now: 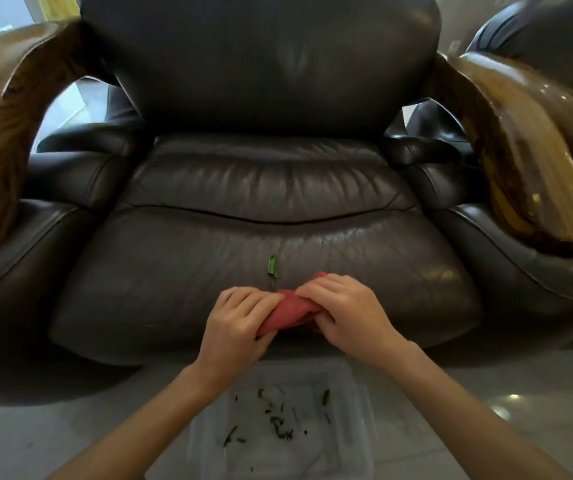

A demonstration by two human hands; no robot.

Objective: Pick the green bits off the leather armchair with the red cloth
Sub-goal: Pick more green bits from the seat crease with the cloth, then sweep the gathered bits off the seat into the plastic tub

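A dark brown leather armchair (264,188) fills the view. One green bit (272,265) lies on the seat cushion near its front middle. Just below it, both hands hold a bunched red cloth (292,311) over the cushion's front edge. My left hand (240,322) grips the cloth's left end, and my right hand (343,311) pinches its right end. The green bit sits a little beyond the cloth, apart from it.
A clear plastic tray (354,410) stands on the tiled floor in front of the chair, holding several green scraps (279,422). Glossy wooden armrests (534,157) curve down at both sides. A second dark chair (555,36) is at the far right.
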